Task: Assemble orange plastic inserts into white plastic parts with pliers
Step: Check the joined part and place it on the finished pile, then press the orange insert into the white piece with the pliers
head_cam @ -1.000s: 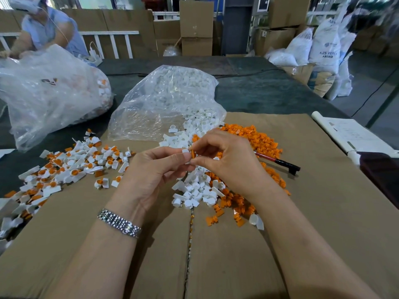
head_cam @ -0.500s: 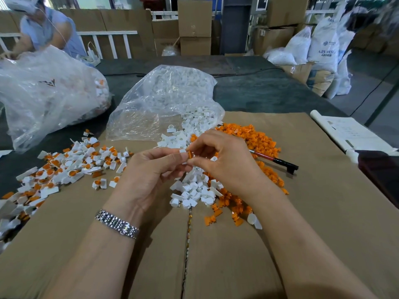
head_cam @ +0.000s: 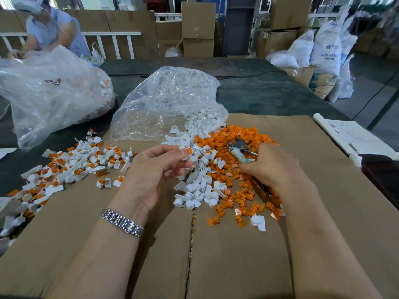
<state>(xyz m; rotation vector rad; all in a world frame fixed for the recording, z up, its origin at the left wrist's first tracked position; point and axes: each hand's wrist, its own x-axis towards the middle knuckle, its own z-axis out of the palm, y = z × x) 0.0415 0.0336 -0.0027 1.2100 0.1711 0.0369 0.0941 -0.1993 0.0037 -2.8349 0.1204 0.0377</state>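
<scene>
The left hand [head_cam: 157, 169] pinched a white part [head_cam: 185, 153] with an orange insert [head_cam: 189, 150] seated in it, between thumb and fingertips. Just right of it, the right hand [head_cam: 269, 167] curled around the pliers [head_cam: 239, 148], seemingly lifting them off the loose orange inserts [head_cam: 241, 134] heaped beyond.

Flattened cardboard [head_cam: 323, 212] on dark table [head_cam: 269, 91] carries seemingly loose parts.
</scene>
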